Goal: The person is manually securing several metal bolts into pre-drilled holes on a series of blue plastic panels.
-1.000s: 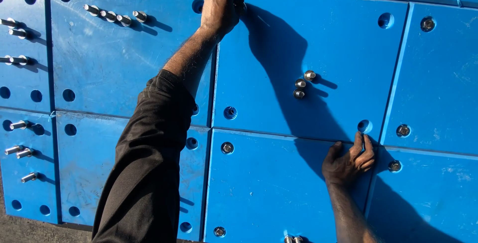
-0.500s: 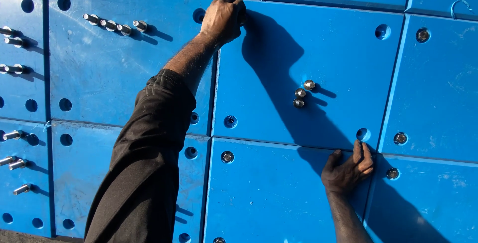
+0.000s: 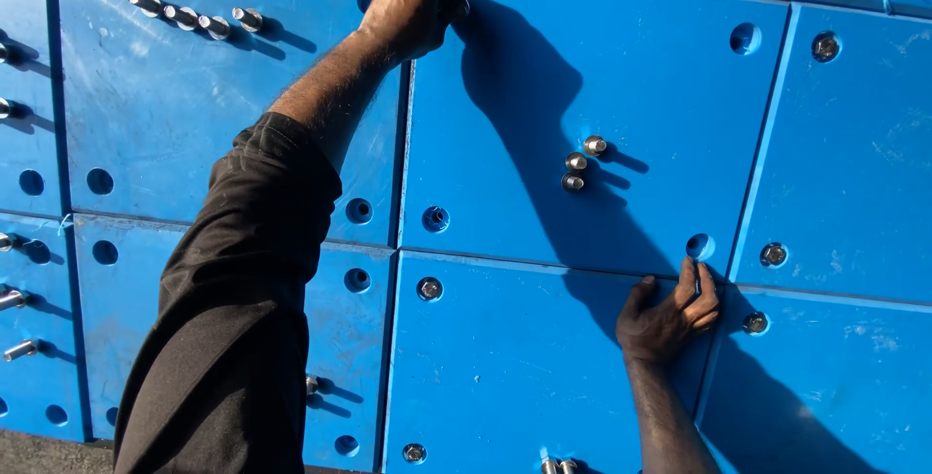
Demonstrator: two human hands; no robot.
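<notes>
The left hand (image 3: 413,3) is clenched into a fist at the top corner of a blue panel (image 3: 582,95), gripping something small that cannot be made out. The right hand (image 3: 670,314) lies with fingers loosely curled against the panel surface, holding nothing, just below an open hole (image 3: 699,246). Between the two hands, three loose silver bolts (image 3: 578,163) stand on the panel. Just right of the right hand sit two seated bolts (image 3: 757,321). Left of the left hand, a row of bolts (image 3: 194,16) stands on the neighbouring panel (image 3: 194,124).
</notes>
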